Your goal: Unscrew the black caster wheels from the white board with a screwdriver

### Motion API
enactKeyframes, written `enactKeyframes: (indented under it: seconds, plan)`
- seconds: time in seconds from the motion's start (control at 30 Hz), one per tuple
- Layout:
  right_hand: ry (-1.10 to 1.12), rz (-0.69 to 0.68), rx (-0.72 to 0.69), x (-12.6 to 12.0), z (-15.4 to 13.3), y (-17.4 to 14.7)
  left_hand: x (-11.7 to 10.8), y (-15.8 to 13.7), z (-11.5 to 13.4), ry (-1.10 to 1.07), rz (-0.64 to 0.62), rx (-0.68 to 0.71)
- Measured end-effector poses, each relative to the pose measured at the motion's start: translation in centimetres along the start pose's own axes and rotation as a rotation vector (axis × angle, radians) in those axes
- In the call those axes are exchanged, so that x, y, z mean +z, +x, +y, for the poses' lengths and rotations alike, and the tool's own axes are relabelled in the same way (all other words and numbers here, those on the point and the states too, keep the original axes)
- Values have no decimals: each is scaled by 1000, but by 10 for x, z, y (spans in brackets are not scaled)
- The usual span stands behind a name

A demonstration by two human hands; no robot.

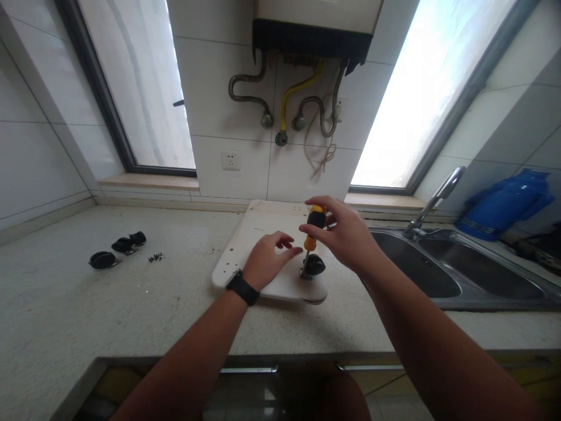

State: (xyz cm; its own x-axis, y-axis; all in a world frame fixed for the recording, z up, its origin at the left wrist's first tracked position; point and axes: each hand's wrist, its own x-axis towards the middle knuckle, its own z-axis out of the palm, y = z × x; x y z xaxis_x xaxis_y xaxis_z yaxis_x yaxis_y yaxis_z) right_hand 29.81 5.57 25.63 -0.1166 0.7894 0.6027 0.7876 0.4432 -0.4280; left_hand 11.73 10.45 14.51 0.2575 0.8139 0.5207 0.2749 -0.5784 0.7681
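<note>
Caution: the screwdriver may slip if tilted; the unheld caster on the board may shift. Right grip: closed around the screwdriver, above the board's near right corner. Left grip: parted, seemingly empty, over the board. Count: one board, one screwdriver, one caster on the board, three loose casters left of it; screws there too small to count.

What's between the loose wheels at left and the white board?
In the head view, a small cluster of dark screws on the counter.
</note>
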Motion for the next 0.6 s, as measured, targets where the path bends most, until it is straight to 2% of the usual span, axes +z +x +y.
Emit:
enactKeyframes:
  seconds: [0.1,0.2,0.3,0.4,0.53,0.6]
  plan:
    - [64,-5,42,-2,2,-1,-43,9,-27,50,179,-32]
    - [196,-69,90,-5,6,-3,-86,13,-71,13,373,-172]
    - [327,-197,58,-6,7,-5,-110,5,-115,-14,483,-276]
    - [331,-205,32,-4,5,-5,-109,-15,-146,-42,509,-345]
    - [-28,-31,-28,0,0,-2,-90,-38,-165,-131,453,-375]
    - [-126,11,-52,0,0,0,-83,-44,-168,-180,414,-370]
